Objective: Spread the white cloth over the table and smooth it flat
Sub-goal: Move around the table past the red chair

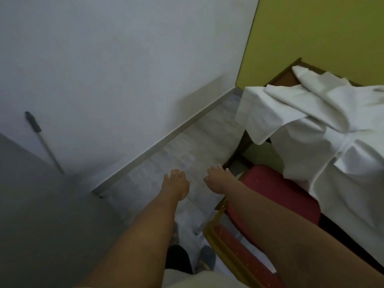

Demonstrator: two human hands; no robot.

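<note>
Left hand (176, 185) and right hand (217, 179) hang empty, fingers relaxed, near 6 o'clock; cloth (324, 113) lies rumpled on table (285, 77) at 3 o'clock

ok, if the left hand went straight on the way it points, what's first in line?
Nothing close. The left hand points over bare floor. The first thing in line looks like the baseboard, just left of the hanging white cloth. Depth is unclear.

text: none readable | labels, brands, numbers, signs: none legible | white cloth (324, 125): plain, no print | red chair seat (276, 196): pale dots only, no letters | view: somewhat blurred
</note>
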